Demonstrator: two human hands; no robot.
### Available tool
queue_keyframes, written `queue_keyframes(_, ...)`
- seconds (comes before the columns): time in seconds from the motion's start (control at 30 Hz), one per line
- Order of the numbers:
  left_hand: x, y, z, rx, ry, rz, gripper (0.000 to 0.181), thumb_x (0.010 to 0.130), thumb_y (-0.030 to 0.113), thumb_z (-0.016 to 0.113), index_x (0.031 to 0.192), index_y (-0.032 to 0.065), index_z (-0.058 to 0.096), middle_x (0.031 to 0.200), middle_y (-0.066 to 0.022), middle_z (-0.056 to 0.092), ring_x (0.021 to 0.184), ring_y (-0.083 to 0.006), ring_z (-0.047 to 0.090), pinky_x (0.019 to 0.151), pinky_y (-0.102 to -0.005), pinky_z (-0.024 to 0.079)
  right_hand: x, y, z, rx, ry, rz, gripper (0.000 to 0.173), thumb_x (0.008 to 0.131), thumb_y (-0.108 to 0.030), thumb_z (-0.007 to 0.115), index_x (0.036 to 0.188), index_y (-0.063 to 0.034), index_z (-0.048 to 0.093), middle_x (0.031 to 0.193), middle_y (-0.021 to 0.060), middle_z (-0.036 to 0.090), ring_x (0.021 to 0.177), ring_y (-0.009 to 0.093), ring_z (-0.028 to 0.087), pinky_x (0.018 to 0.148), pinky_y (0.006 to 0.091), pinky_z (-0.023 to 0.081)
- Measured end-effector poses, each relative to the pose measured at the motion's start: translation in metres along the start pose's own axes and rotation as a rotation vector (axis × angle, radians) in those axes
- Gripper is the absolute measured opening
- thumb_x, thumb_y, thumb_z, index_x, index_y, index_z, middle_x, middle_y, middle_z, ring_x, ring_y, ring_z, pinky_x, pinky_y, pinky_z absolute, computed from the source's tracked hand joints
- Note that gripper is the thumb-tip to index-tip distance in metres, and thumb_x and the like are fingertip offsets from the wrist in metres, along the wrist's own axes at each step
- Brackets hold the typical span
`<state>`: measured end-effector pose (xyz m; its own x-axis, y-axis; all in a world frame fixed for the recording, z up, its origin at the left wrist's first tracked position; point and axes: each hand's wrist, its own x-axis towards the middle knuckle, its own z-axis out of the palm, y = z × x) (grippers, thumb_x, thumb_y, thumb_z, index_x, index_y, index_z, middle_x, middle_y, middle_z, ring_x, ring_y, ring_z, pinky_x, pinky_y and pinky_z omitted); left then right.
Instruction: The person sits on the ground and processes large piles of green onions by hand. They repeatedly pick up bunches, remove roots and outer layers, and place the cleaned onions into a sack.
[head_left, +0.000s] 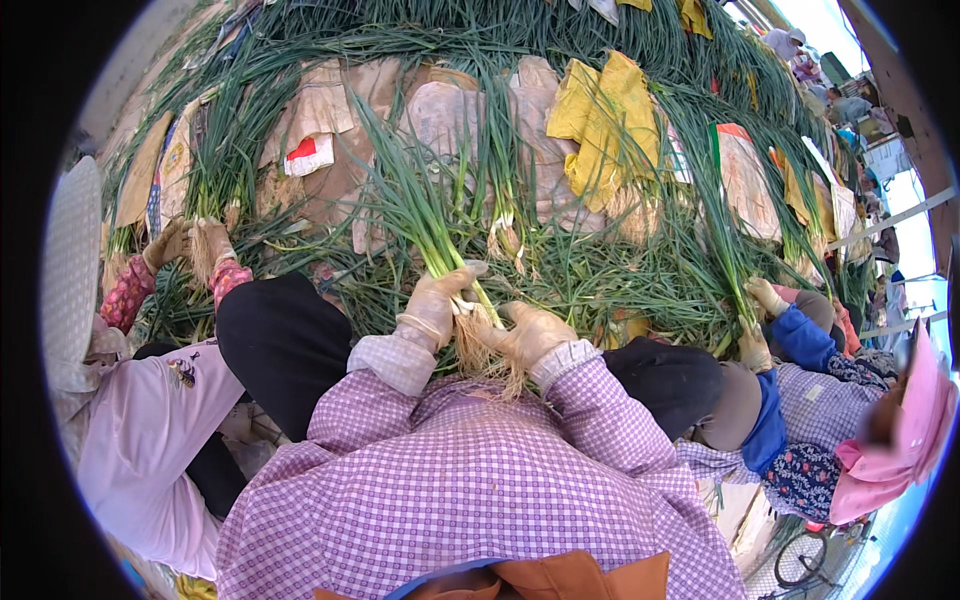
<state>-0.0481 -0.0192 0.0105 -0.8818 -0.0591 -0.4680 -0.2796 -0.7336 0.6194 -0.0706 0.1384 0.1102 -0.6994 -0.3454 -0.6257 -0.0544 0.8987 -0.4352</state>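
Note:
My left hand (435, 304), in a pale glove, is closed round the lower stalks of a bunch of green onions (420, 217). Their leaves fan away up and to the left, and pale roots (472, 337) hang below the fist. My right hand (538, 331), gloved too, pinches the white root end of one green onion stalk (486, 298) slanting out of the same bunch. More stringy roots dangle under its fingers. A small pile of green onions (506, 217) lies just beyond my hands, with its roots towards me.
Loose leaves (600, 277) litter the ground ahead. Behind them lie woven sacks (442, 112), a yellow sack (619, 120) and a long heap of green onions (450, 30). Co-workers sit close on both sides; a gloved hand (754, 345) at right and another hand (214, 240) at left hold onions.

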Motion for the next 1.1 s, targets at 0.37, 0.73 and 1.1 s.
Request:
queue_keyframes(0.37, 0.004, 0.020, 0.000, -0.136, 0.186, 0.072, 0.027, 0.092, 0.013, 0.051, 0.114, -0.0040, 0.053, 0.075, -0.0057, 0.058, 0.064, -0.0180, 0.057, 0.060, -0.0323, 0.049, 0.080, 0.023, 0.010, -0.430, -0.460, -0.109, 0.055, 0.087, -0.053, 0.050, 0.114, -0.0067, 0.061, 0.102, 0.0164, 0.066, 0.093, 0.031, 0.063, 0.083, 0.0405, 0.047)
queue_keyframes(0.73, 0.038, -0.007, -0.016, -0.141, 0.336, -0.207, 0.029, 0.090, 0.014, 0.054, 0.112, -0.0041, 0.057, 0.069, -0.0027, 0.054, 0.058, -0.0153, 0.051, 0.051, -0.0288, 0.044, 0.292, 0.068, 0.045, -0.019, -0.024, 0.350, 0.080, 0.079, -0.055, 0.058, 0.136, -0.0023, 0.040, 0.136, 0.0188, 0.044, 0.124, 0.031, 0.046, 0.107, 0.0352, 0.032)
queue_keyframes(1.1, 0.042, -0.010, 0.007, -0.127, 0.278, -0.220, 0.026, 0.088, 0.013, 0.056, 0.109, -0.0026, 0.057, 0.082, -0.0082, 0.062, 0.061, -0.0158, 0.055, 0.053, -0.0284, 0.048, 0.209, 0.134, -0.068, 1.339, 0.040, -0.238, 0.009, 0.089, -0.019, 0.060, 0.090, -0.0094, 0.062, 0.070, 0.0013, 0.055, 0.061, 0.010, 0.052, 0.059, 0.0250, 0.044)
